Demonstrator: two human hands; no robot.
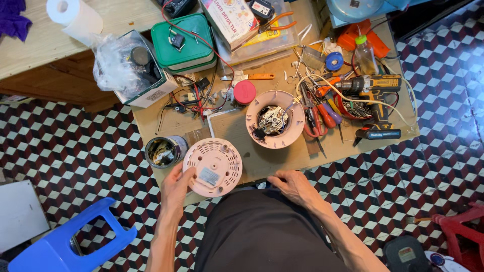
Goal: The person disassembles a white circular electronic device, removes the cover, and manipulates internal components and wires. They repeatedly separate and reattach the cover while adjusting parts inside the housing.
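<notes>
We looked down on a low wooden work board [282, 158] that filled the middle and upper part of the frame, set over a floor of dark red, black and white cube-pattern tiles [75, 136]. At the lower left stood a blue plastic stool [60, 244]. On the board's upper left sat a green lidded box [181, 43], and beside it a carton holding a crumpled clear bag [118, 65]. At the right edge of the board lay a yellow and black cordless drill [375, 88], with red-handled pliers [315, 118] just left of it.

In the centre of the board rested a pink round housing [275, 119], open side up, its wiring and metal parts showing inside. A small red cap [245, 92] lay just above and to its left. Lower down, at the board's near edge, was the pink round base cover [213, 166], slotted around its rim, with a pale label in the middle. A metal tin of small parts [164, 151] stood touching its left side.

Our left hand [176, 189] held that base cover at its lower left edge, the thumb laid over the top face and the fingers curled beneath, mostly hidden. Our right hand [292, 184] rested at the board's near edge in the lower centre, fingers loosely bent and pressed down on the wood; we could not tell whether anything small lay under them.
</notes>
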